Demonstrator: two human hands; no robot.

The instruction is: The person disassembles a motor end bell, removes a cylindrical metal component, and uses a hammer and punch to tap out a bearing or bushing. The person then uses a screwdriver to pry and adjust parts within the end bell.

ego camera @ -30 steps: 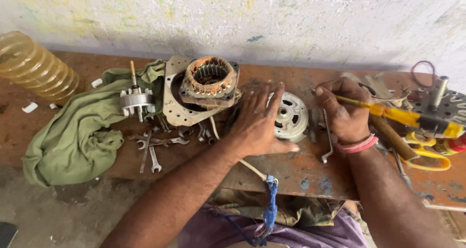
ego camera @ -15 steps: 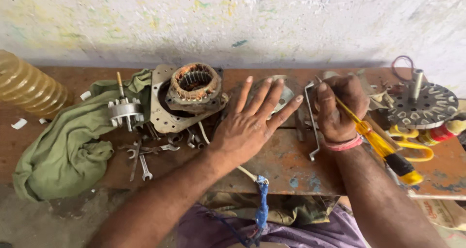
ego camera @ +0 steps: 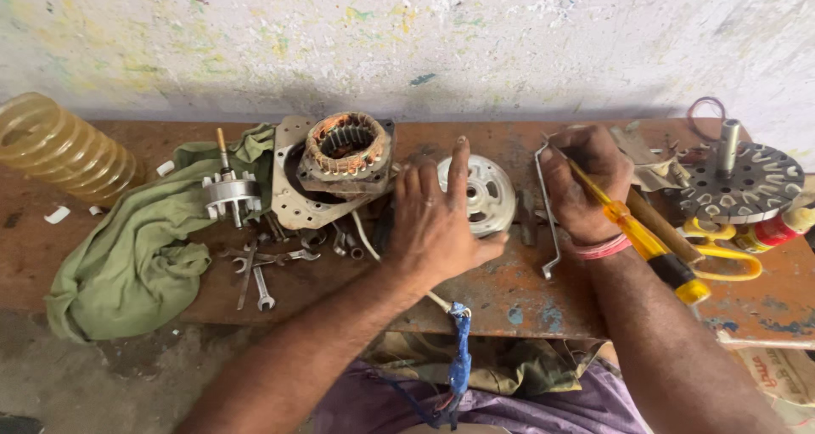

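My left hand (ego camera: 437, 217) lies on the rusty workbench (ego camera: 509, 294), fingers resting against a round silver motor end cover (ego camera: 480, 192). My right hand (ego camera: 586, 183) is closed around a yellow-handled screwdriver (ego camera: 645, 243), whose tip points up and left near the cover. A bent metal rod (ego camera: 550, 213) lies between the hands. Left of my left hand sits a motor stator with copper windings (ego camera: 344, 145) on a metal plate.
A green rag (ego camera: 136, 256) holds a rotor with shaft (ego camera: 229, 192); several small spanners (ego camera: 263, 268) lie beside it. A yellow ribbed hose (ego camera: 64, 149) is at far left. A slotted round disc (ego camera: 747, 179), yellow scissors (ego camera: 722, 243) and a wooden handle (ego camera: 662, 226) lie right.
My left hand has drawn its fingers together and moved onto the silver cover's left side. The right hand with the screwdriver stays by the cover's right side.
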